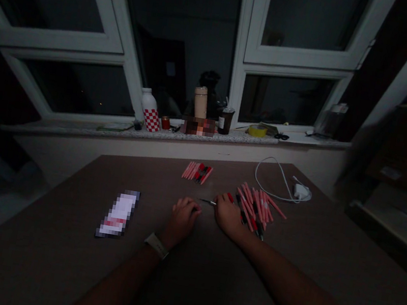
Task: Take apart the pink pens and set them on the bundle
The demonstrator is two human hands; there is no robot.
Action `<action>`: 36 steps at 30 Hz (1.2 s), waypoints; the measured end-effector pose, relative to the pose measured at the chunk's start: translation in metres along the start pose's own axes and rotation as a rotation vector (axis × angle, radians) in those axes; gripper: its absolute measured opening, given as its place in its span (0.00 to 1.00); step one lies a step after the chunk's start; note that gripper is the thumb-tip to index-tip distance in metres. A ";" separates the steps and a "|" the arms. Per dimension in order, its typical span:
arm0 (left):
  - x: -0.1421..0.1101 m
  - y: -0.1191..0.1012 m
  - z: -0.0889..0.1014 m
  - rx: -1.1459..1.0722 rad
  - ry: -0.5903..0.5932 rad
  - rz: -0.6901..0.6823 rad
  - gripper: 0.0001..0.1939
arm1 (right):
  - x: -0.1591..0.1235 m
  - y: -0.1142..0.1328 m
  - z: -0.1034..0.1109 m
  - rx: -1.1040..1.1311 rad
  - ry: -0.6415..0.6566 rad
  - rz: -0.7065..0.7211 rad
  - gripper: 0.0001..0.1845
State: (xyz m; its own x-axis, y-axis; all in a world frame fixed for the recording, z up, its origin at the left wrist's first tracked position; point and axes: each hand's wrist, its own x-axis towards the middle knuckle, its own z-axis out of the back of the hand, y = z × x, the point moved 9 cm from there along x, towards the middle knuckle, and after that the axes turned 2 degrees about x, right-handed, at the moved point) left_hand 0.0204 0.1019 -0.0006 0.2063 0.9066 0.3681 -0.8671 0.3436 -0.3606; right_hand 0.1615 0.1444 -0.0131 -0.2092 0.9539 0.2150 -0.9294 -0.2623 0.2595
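My right hand (pixel 227 217) is closed around a slim pen-like stick (pixel 211 203). Its thin dark tip and silvery collar stick out to the left; the rest is hidden by the fingers. Just left of that tip, my left hand (pixel 181 220) rests on the table with its fingers curled together. A small dark or pinkish bit shows at its fingertips, too dim to name. Against the right hand lies a loose pile of pink pen-like sticks (pixel 257 202), with some red and black ones among them. Farther back, a smaller group of pink, red and black sticks (pixel 197 172) lies side by side.
A phone (pixel 118 214) with a lit, blurred screen lies left on the brown table (pixel 77 189). At the back right is a white charger (pixel 301 191) with its looped cable. The windowsill holds a checkered bottle (pixel 151 113), a beige tumbler (pixel 200 103), a drink cup (pixel 225 121) and yellow tape (pixel 257 130).
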 end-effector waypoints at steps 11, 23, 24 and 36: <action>-0.002 0.008 0.004 -0.233 -0.074 0.073 0.10 | -0.023 -0.015 0.006 0.393 -0.073 0.122 0.09; 0.007 0.009 0.007 -0.310 -0.051 0.135 0.14 | -0.023 -0.033 0.025 0.596 -0.126 0.193 0.12; 0.007 0.011 0.006 -0.309 -0.047 0.157 0.14 | -0.024 -0.032 0.027 0.594 -0.129 0.192 0.12; 0.006 0.015 0.005 -0.330 -0.057 0.199 0.14 | -0.028 -0.027 0.035 0.621 -0.120 0.212 0.12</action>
State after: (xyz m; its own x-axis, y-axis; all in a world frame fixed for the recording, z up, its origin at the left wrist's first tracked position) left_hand 0.0069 0.1114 0.0004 0.0152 0.9517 0.3068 -0.6933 0.2311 -0.6826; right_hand 0.2028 0.1202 0.0066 -0.2992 0.8591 0.4152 -0.5166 -0.5117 0.6865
